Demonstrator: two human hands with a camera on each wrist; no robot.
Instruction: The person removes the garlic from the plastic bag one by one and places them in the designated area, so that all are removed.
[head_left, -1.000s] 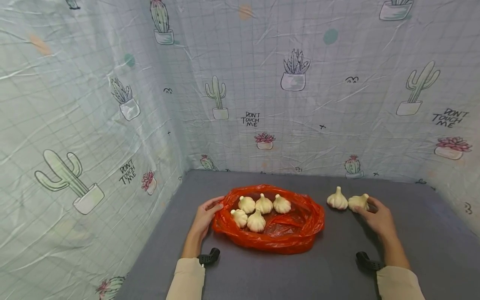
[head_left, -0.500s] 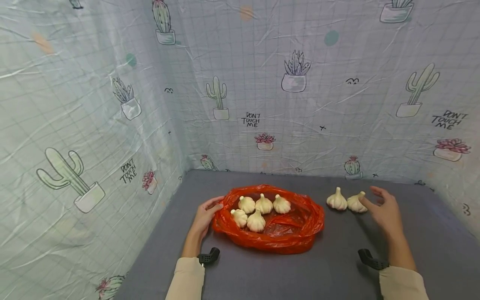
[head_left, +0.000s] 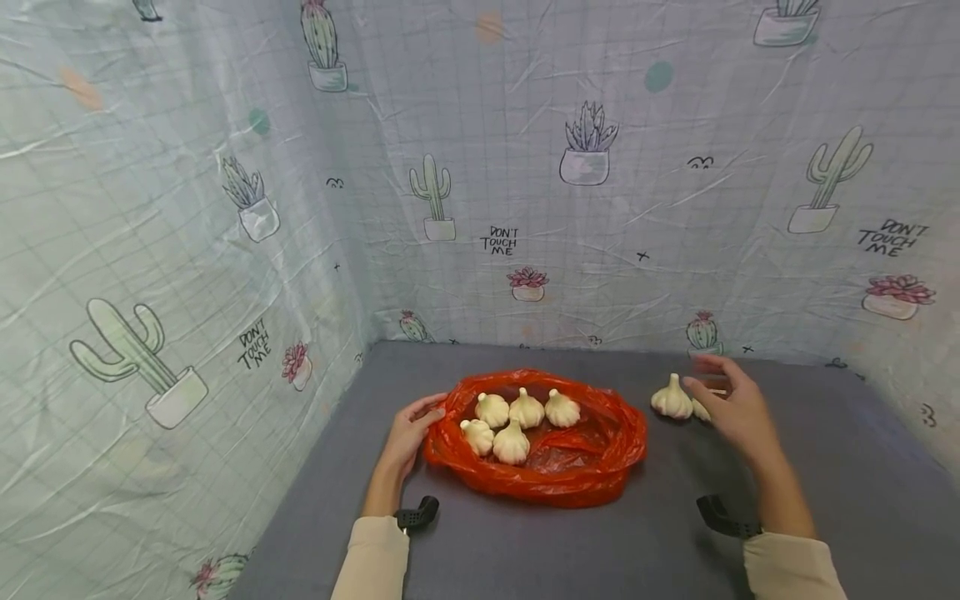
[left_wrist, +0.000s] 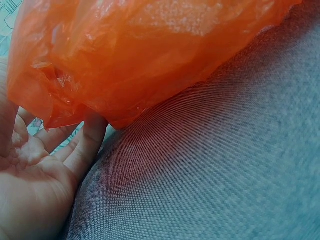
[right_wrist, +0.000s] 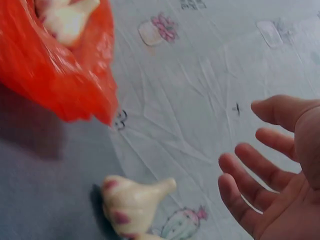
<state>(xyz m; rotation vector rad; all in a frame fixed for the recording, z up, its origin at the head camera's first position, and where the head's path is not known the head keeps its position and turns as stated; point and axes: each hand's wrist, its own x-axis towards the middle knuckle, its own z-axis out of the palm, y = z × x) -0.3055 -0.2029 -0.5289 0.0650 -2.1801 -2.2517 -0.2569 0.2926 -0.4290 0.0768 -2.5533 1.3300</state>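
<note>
A red plastic bag (head_left: 547, 485) lies with its mouth spread wide, and several garlic bulbs (head_left: 512, 442) sit in its left half. My left hand (head_left: 408, 429) holds the bag's left edge; in the left wrist view, fingers (left_wrist: 90, 135) reach beneath the orange-looking film (left_wrist: 145, 60). To the right of the bag, one garlic bulb (head_left: 672, 398) stands with its stem up. A second bulb (head_left: 700, 410) beside it is mostly covered by my right hand (head_left: 742, 417). That hand hovers with spread fingers and nothing in them, as the right wrist view shows beside a bulb (right_wrist: 132, 202).
The grey table (head_left: 600, 550) ends at a wall hung with a cactus-print sheet (head_left: 525, 192). Another sheet-covered wall (head_left: 187, 275) runs along the left side. Black wrist mounts (head_left: 420, 512) are worn on both wrists.
My right hand let go of the right-hand garlic bulb and drew off to the right, then came back leftward over it. The left hand and the bag stay put.
</note>
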